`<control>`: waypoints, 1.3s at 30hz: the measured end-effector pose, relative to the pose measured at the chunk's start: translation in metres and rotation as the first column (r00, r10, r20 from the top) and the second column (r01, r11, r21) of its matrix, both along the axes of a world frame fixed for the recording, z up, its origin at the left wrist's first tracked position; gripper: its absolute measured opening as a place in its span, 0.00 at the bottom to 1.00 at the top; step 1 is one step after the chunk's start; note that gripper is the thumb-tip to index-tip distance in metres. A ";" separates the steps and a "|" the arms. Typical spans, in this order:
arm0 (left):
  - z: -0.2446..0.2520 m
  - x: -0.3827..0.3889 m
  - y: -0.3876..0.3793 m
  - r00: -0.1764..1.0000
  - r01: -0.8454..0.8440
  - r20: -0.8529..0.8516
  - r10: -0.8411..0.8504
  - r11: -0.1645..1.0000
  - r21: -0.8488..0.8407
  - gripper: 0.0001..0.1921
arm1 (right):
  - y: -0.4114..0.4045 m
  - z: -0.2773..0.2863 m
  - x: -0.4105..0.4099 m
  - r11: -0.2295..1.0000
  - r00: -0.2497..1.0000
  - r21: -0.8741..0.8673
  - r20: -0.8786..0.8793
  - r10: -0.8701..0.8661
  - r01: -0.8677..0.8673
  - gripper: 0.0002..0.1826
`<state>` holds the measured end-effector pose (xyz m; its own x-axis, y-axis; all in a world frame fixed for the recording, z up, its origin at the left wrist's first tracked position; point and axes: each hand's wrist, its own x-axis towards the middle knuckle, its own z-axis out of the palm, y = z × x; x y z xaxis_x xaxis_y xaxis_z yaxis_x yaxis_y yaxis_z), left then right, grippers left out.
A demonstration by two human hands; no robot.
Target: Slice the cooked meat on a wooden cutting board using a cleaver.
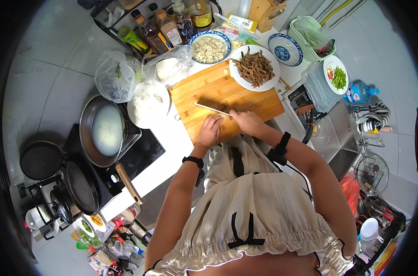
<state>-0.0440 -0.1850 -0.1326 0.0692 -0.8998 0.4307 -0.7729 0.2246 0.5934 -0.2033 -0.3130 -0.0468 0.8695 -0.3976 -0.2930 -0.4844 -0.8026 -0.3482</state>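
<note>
My right hand (248,121) grips a kitchen knife (211,109), whose blade points left across the wooden cutting board (203,86). Just below the blade, my left hand (210,130) rests on the board with its fingers bent. Whether anything lies under those fingers is hidden. Small dark brown scraps (225,104) lie beyond the knife, and a pale piece (225,71) sits near the board's far edge. A white plate heaped with brown strips (254,67) of food stands on the board's far right corner.
Left of the board are a plate of white food (147,105) and a frying pan (107,132) holding cloudy liquid over the cooktop. Behind stand a bowl of pale slices (210,49), several bottles (167,27) and a patterned bowl (285,50). A sink (336,131) lies right.
</note>
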 end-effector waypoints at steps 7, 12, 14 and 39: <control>-0.003 0.002 0.003 1.000 -0.010 -0.018 0.009 1.000 -0.008 0.14 | 0.004 0.007 -0.006 0.999 1.000 0.041 -0.003 -0.015 0.015 0.11; -0.001 0.001 0.001 1.000 -0.015 0.005 0.015 0.999 -0.030 0.12 | 0.005 0.012 -0.005 0.999 0.999 0.050 -0.039 0.010 -0.008 0.09; -0.001 0.000 0.001 1.000 -0.021 0.010 0.021 1.000 -0.016 0.12 | 0.005 0.006 -0.005 0.999 0.998 0.046 -0.049 0.025 -0.022 0.10; -0.003 -0.001 0.005 0.981 -0.180 0.078 0.175 0.983 0.049 0.07 | 0.005 0.012 -0.005 0.998 1.000 0.069 0.011 -0.010 0.010 0.12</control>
<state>-0.0446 -0.1804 -0.1360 0.2000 -0.8987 0.3902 -0.8395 0.0482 0.5412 -0.2083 -0.3076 -0.0349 0.8692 -0.3853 -0.3100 -0.4877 -0.7714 -0.4087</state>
